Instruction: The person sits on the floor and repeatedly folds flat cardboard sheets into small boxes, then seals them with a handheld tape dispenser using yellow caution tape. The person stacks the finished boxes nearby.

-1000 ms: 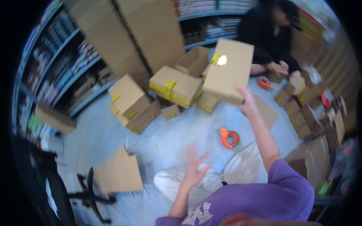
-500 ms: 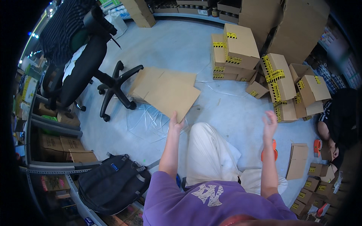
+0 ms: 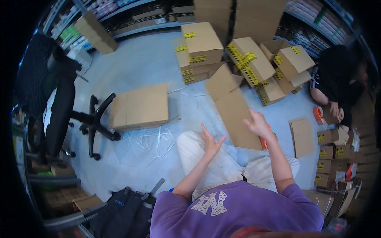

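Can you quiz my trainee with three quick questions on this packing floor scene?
1. True or false: the right hand rests on a flattened cardboard box.
2. What does the left hand hold? A) tape B) nothing C) a box
3. Fill in: left of the stack of flat cardboard on the floor stands a black office ____.

Key: 1 true; 2 B; 3 chair.

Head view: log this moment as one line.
right hand: holding flattened cardboard box | left hand: open, empty, beside it | floor: flat cardboard stack, office chair
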The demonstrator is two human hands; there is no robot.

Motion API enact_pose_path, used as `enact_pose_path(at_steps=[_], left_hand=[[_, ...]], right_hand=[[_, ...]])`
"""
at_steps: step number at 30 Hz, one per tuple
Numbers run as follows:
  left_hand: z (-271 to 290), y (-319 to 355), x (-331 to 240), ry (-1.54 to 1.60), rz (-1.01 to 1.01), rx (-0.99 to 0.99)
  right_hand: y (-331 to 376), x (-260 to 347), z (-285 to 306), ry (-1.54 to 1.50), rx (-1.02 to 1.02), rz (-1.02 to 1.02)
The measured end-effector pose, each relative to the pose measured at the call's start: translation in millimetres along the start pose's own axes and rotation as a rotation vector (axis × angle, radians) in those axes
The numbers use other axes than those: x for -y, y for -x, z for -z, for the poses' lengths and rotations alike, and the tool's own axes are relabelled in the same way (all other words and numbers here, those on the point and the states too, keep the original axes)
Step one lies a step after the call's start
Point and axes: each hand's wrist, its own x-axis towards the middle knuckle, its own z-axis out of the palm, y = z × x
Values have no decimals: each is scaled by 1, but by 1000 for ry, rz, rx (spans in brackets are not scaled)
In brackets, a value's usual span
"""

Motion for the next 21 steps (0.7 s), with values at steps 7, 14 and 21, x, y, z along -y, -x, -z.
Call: enact_pose_path(at_steps=[7,14,21], left_hand=[[-62,-106,-53,278,0,120],[-76,-108,-46,329,118,206],[-26,-116,-65,147,2,89]], right_hand=[[37,-16,-55,79,31,-130],[36,-60,-59,-490,19,-418],[39,-48,-22,200,17,-276]])
